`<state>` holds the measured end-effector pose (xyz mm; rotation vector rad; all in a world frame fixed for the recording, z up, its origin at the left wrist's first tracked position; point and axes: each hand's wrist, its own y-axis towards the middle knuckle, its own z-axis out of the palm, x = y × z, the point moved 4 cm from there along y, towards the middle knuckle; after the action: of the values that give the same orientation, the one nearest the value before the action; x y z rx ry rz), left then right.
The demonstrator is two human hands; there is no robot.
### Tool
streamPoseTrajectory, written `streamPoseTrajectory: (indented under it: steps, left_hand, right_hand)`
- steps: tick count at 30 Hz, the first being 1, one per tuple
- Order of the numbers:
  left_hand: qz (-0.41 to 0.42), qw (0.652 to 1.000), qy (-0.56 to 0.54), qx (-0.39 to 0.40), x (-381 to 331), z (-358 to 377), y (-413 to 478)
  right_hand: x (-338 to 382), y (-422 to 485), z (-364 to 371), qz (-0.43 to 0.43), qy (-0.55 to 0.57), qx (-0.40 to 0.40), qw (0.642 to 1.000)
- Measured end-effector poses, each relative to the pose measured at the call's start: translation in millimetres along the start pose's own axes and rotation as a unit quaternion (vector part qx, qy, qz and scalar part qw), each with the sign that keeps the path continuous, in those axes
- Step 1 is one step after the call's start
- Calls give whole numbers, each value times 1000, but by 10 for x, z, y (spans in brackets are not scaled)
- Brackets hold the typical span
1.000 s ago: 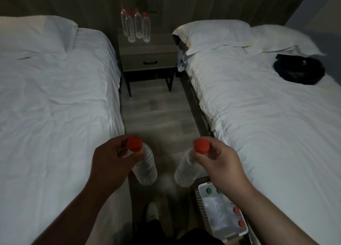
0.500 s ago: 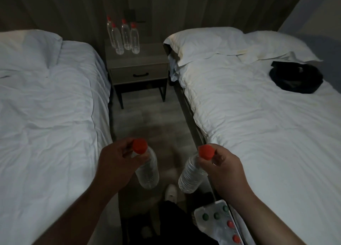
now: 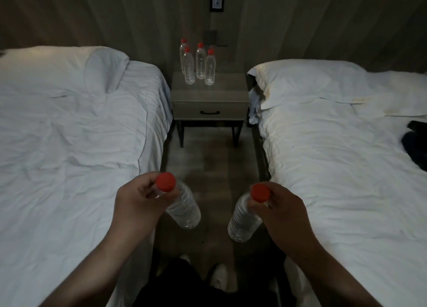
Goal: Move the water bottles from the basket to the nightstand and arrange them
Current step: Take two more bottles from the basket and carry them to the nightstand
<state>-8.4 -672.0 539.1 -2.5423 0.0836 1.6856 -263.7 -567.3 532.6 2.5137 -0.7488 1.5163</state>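
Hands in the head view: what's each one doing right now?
Left hand: closed, gripping a clear plastic water bottle with red cap by its neck.
Right hand: closed, gripping a second clear plastic red-capped water bottle by its neck.

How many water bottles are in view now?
6. Four bottles stand on the nightstand; left bottle hangs in the left hand, right bottle in the right hand; basket out of view.
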Motion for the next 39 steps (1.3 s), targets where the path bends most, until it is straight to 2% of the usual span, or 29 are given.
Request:
streamPoseTrajectory:
  steps: [9, 15, 21, 29, 35, 39]
  left_hand:
    - [-18, 999, -21, -40, 74, -204, 713]
    - [-39, 998, -57, -3, 89, -125, 1528]
    - [-4, 999, -7, 45, -144, 94, 2331]
    - [31, 996, 8, 78, -434, 578, 3020]
    - [23, 995, 17, 97, -483, 1022, 3515]
    - [-10, 994, -51, 97, -561, 1340, 3860]
  right_hand:
    - [387, 919, 452, -21, 13, 59, 998]
    - [730, 1628, 612, -37, 2, 84, 996]
    - [895, 2177, 553, -24, 53, 31, 998]
    - [785, 2691, 262, -6, 123, -26, 992]
    - [648, 3242, 31, 9, 137, -29, 990]
    - [545, 3742, -135, 27, 112, -15, 993]
